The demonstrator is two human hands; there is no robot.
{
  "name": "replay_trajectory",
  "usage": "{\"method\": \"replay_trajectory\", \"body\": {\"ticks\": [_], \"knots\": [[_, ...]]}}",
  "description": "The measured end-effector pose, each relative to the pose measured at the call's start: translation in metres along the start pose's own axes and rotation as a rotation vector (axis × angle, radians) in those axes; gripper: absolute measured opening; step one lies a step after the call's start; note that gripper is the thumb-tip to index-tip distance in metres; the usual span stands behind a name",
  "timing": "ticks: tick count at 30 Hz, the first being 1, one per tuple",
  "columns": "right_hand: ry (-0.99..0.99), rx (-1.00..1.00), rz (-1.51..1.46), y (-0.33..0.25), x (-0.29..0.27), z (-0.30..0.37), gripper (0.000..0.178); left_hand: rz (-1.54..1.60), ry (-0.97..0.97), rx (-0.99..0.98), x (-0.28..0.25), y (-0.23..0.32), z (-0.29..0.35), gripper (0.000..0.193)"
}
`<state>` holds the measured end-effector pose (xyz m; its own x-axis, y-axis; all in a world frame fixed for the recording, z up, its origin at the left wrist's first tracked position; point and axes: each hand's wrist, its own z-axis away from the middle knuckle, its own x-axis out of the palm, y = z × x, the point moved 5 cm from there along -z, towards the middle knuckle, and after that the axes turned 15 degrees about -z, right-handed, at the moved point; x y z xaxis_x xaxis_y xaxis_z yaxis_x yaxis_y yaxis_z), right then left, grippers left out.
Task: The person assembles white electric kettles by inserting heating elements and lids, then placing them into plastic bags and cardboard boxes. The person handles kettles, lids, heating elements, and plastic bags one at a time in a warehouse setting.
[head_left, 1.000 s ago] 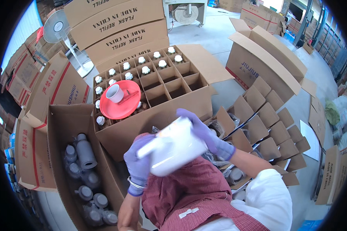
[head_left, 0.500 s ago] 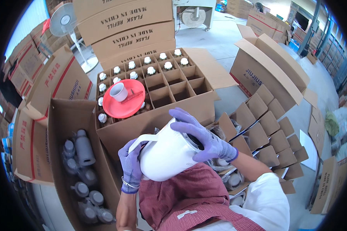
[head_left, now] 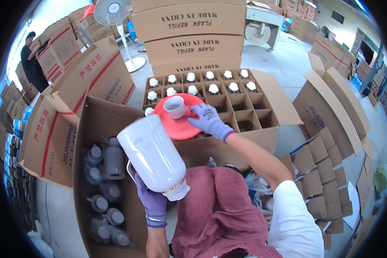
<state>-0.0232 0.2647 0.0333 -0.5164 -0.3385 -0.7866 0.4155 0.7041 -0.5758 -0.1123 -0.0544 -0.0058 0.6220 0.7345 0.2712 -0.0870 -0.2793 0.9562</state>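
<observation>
My left hand (head_left: 152,198) grips a glossy white vacuum flask (head_left: 152,152) by its handle side. The flask lies tilted, its narrow neck with a gold-coloured ring pointing down toward my lap. My right hand (head_left: 210,122) is over the right part of a round red plate (head_left: 174,129), fingers bent and drawn together. Whatever is between them is covered by the fingers. Left of those fingers, a small whitish cup (head_left: 174,107) stands on the plate. Purple work gloves cover both hands. The plate rests on a divided carton (head_left: 228,144) of silvery-capped flask refills (head_left: 213,89).
At left, an open carton (head_left: 84,180) holds several grey flask parts (head_left: 114,162). Cardboard dividers (head_left: 318,172) fill a box at right, beside another open carton (head_left: 327,103). A white fan (head_left: 129,56) stands behind. A person in dark clothes (head_left: 32,64) is far left.
My right hand has left the flask and moved forward to the red plate. The flask has swung left and turned neck-down in my left hand. The view has shifted, showing more of the background.
</observation>
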Motion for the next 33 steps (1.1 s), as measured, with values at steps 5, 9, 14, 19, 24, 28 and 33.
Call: {"method": "replay_trajectory", "body": {"ticks": [5, 9, 14, 19, 24, 28, 33], "knots": [[0.14, -0.197, 0.169, -0.016, 0.048, -0.059, 0.067, 0.572, 0.05, -0.18, 0.016, 0.005, -0.037, 0.055], [0.032, 0.001, -0.174, -0.001, 0.065, -0.066, 0.05, 0.763, -0.029, -0.152, 0.038, 0.011, -0.076, 0.058], [0.254, -0.473, -0.141, -0.08, 0.005, 0.05, 0.049, 0.715, 0.118, -0.086, 0.04, 0.011, -0.101, 0.055], [0.371, -0.577, -0.149, -0.116, -0.035, 0.134, 0.069, 0.592, 0.08, -0.075, 0.081, 0.0, -0.061, 0.055], [0.664, -0.496, -0.291, -0.101, -0.026, 0.16, 0.062, 0.39, 0.104, -0.099, 0.12, -0.015, -0.001, 0.047], [0.607, -0.195, -0.705, -0.064, -0.013, 0.164, 0.059, 0.666, 0.12, -0.291, 0.132, -0.008, 0.012, 0.05], [0.527, -0.438, -0.424, -0.106, -0.034, 0.175, 0.079, 0.701, 0.022, -0.239, 0.102, -0.014, -0.008, 0.055]]}}
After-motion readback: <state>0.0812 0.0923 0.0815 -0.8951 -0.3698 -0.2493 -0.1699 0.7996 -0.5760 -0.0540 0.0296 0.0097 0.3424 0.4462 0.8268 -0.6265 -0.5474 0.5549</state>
